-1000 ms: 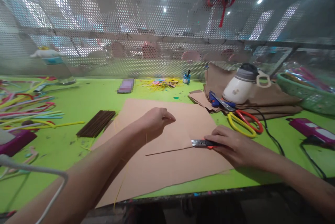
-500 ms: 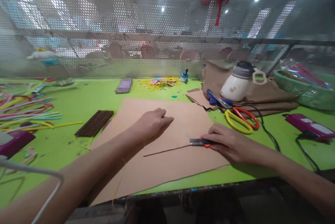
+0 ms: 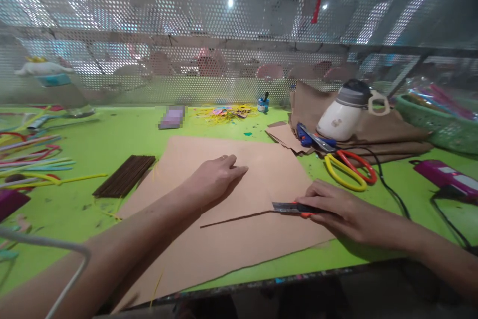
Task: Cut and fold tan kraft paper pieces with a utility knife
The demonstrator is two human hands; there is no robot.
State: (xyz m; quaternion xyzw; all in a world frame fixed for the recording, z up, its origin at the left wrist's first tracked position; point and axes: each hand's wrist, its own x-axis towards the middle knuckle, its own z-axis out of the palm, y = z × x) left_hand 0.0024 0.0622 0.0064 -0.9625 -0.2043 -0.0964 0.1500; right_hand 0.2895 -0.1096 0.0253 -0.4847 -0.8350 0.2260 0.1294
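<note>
A large sheet of brown kraft paper (image 3: 179, 254) lies on the green table. My left hand (image 3: 216, 177) rests on the paper's middle, some fingers bent and one stretched out to the right, with nothing visible in it. Wrapped around a box cutter (image 3: 304, 208) with a black and orange handle, my right hand (image 3: 336, 209) is at the paper's right side. The blade is out, pointing left and touching the paper. From its tip a thin dark line (image 3: 235, 219), which looks like a slit, runs leftward across the sheet.
To the left lie a bundle of dark brown sticks (image 3: 125, 175) and colourful strips (image 3: 41, 159). Scissors (image 3: 345, 167), a white bottle (image 3: 339, 117), folded brown paper (image 3: 399, 132) and a green basket (image 3: 436, 122) stand or lie at right. Yellow scraps (image 3: 224, 114) lie behind.
The view has shifted a little. My right hand and the box cutter are slightly farther right, and the dark line looks a bit longer. My left hand stays in place on the paper.
</note>
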